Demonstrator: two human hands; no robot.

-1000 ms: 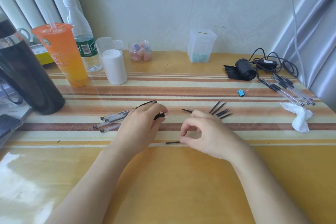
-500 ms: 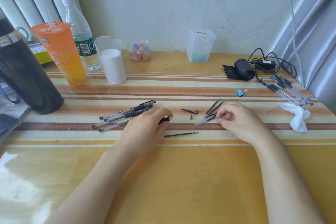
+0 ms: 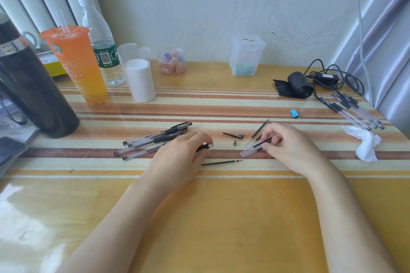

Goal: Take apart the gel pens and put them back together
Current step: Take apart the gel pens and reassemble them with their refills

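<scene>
Two bare hands rest on the striped, glossy counter (image 3: 221, 217). The left hand (image 3: 182, 155) has its fingers curled round one pen barrel (image 3: 205, 146); only the black rubber grip and clear threaded end poke out. The right hand (image 3: 292, 148) pinches a second clear barrel (image 3: 248, 150) with a dark thin rod in it, tilted low over the counter.

Between the hands lie three loose parts: one slim black refill (image 3: 221, 163) nearest the person, one black pen cap (image 3: 233, 135) and one small metal cone tip (image 3: 234, 143). One more refill (image 3: 260, 127) shows by the right fingers; the hand hides any others there.

Left of the left hand lies a heap of gel pens (image 3: 153, 139), four or five, overlapping too much to count surely. A second bundle of pens (image 3: 355, 111) lies at the far right, beside a crumpled white tissue (image 3: 366, 144).

Along the back stand an orange drink cup (image 3: 77, 66) with a straw, a water bottle (image 3: 99, 40), a white cylinder (image 3: 139, 80), a small jar (image 3: 172, 61), a clear plastic box (image 3: 246, 55), a black roll (image 3: 299, 84) and a tangled cable (image 3: 332, 75). A blue binder clip (image 3: 294, 113) lies apart.
</scene>
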